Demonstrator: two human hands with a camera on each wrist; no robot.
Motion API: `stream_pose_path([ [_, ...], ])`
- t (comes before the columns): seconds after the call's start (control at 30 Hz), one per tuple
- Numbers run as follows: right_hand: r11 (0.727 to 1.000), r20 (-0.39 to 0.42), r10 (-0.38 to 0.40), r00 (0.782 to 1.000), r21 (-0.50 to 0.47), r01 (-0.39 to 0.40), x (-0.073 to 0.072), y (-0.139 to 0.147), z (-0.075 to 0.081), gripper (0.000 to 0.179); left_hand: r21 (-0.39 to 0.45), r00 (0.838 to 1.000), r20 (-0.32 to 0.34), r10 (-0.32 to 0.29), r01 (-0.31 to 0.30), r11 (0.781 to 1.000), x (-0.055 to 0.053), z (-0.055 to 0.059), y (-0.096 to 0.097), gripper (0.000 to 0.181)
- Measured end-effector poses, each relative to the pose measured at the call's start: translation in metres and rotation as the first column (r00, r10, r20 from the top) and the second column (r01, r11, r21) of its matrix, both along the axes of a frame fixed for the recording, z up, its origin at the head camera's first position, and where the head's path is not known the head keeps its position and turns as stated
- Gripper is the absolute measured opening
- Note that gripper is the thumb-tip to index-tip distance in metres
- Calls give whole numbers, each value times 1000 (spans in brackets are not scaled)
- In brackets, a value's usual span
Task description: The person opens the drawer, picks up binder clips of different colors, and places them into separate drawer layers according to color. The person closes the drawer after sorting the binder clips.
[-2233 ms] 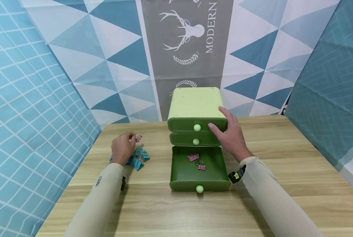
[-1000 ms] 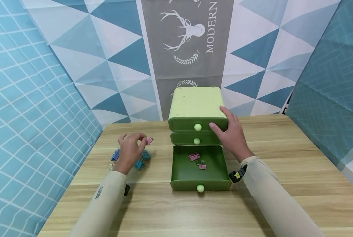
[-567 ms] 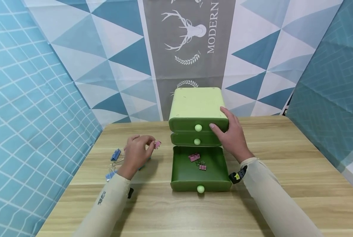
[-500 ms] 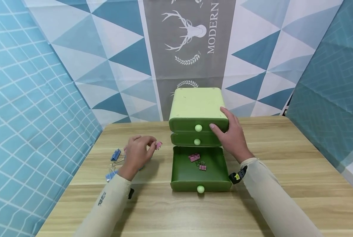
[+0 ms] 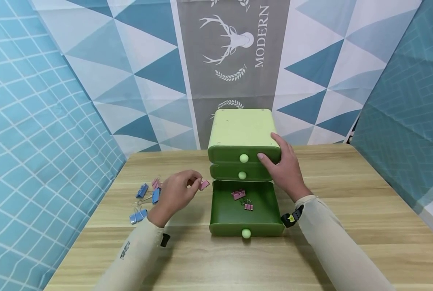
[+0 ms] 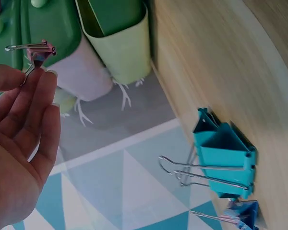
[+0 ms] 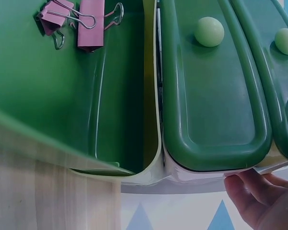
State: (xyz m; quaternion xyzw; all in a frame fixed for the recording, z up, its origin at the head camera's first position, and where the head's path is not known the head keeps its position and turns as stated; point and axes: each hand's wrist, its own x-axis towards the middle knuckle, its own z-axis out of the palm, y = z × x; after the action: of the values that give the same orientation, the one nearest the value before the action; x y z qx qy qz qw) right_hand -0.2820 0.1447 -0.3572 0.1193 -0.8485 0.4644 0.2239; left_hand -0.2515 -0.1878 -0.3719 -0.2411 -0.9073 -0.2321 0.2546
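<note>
My left hand [image 5: 178, 190] pinches a pink binder clip [image 5: 204, 184] between thumb and fingers, just left of the green drawer cabinet [image 5: 243, 126]. The left wrist view shows the clip [image 6: 40, 51] held by one of its wire handles. Two pink binder clips [image 5: 238, 194] [image 5: 248, 207] lie in the pulled-out bottom drawer [image 5: 223, 216]. My right hand [image 5: 287, 169] holds the cabinet's upper right corner, thumb on the top drawer's front. Its fingertips [image 7: 235, 187] touch the cabinet side in the right wrist view.
Several blue binder clips [image 5: 138, 216] and a pink one [image 5: 156, 184] lie on the wooden table [image 5: 201, 266] at left. Teal clips [image 6: 228, 158] show in the left wrist view, hidden behind my left hand in the head view. Patterned cloth [image 5: 234, 89] hangs behind.
My left hand has carried the pink clip rightward from the pile to near the cabinet, uncovering blue clips and another pink one. My right hand keeps its place on the cabinet.
</note>
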Motion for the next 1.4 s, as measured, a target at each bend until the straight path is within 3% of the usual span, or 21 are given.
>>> stream_pose_path([
  [0.27, 1000, -6, 6, 1000, -10, -6, -1, 1, 0, 72, -65, 997, 31, -75, 77, 995, 5, 5, 15, 11],
  [0.5, 1000, 7, 8, 1000, -9, -8, 0, 2, 0, 73, -156, 993, 6, -121, 121, 980, 8, 5, 31, 6],
  [0.7, 1000, 8, 5, 1000, -8, -5, -1, 3, 0, 73, -177, 983, -15, -186, 180, 968, 8, 1, 45, 7],
  [0.93, 1000, 2, 9, 1000, -11, -9, -2, 4, 1, 73, -262, 974, 58, -219, 226, 938, 7, -2, 62, 9],
  [1.1, 1000, -7, 16, 1000, -12, -17, -3, 4, 1, 73, -342, 966, 136, -220, 255, 905, 7, -3, 71, 12],
  [1.23, 1000, 2, 18, 1000, -11, -18, -2, 4, 0, 73, -356, 955, 183, -231, 284, 890, 7, -7, 77, 9],
  [1.4, 1000, 9, 21, 1000, -16, -21, -1, 4, -1, 73, -348, 946, 185, -267, 317, 882, 6, -10, 85, 9],
])
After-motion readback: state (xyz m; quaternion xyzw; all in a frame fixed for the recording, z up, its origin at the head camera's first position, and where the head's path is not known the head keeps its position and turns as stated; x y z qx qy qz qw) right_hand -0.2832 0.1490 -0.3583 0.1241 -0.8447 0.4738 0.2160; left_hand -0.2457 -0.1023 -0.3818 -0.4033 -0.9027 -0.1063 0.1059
